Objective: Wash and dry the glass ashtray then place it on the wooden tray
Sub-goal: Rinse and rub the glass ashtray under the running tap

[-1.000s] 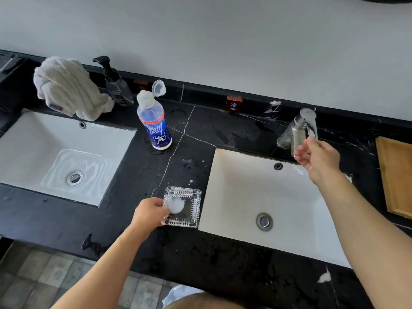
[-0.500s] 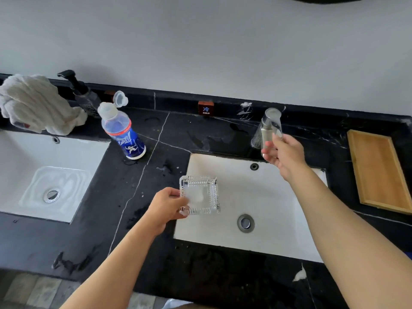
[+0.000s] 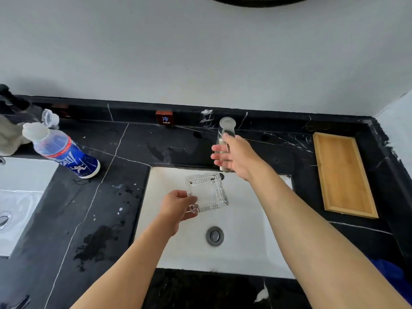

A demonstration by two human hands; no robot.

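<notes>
Two hands working over the right sink [image 3: 245,253]. Left hand [image 3: 178,202] is pinching the glass ashtray [image 3: 207,192] by its near-left corner, fingers clamped on the rim, holding it clear above the basin, likely so runoff goes down the drain [image 3: 214,235]. No water running yet as far as visible. Right hand [image 3: 236,156] is reaching to the faucet [image 3: 226,139], fingers spread and loosely cupping the body, not closed on anything; probably going for the lever to start flow. Ashtray is sitting just below and in front of the spout, lined up for rinsing. Wooden tray [image 3: 343,175] is waiting on the counter [image 3: 133,152] to the right, well apart. Water bottle [image 3: 62,152], cap flipped open, is standing far left.
</notes>
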